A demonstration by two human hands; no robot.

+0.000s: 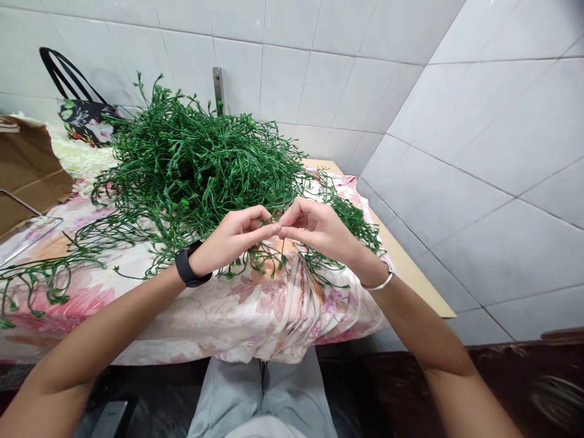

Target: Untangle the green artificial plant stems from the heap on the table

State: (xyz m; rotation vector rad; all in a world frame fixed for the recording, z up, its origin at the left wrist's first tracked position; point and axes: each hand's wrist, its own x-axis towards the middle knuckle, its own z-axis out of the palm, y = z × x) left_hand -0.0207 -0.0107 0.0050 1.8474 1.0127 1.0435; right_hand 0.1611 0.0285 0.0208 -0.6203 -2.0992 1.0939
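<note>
A big heap of green artificial plant sprigs [191, 164] lies on a table covered with a pink floral cloth [219, 310]. My left hand [237, 237], with a black wristband, and my right hand [314, 228], with a silver bangle, meet fingertip to fingertip in front of the heap. Both pinch a thin green sprig [278, 234] between thumb and fingers. Its stem is mostly hidden by my fingers.
A brown cardboard box [27, 170] and a metal wire frame [27, 231] sit at the left. A black floral bag [82, 115] stands at the back left beside white flowers [79, 158]. White tiled walls close in behind and at the right. The bare table edge [410, 267] shows at right.
</note>
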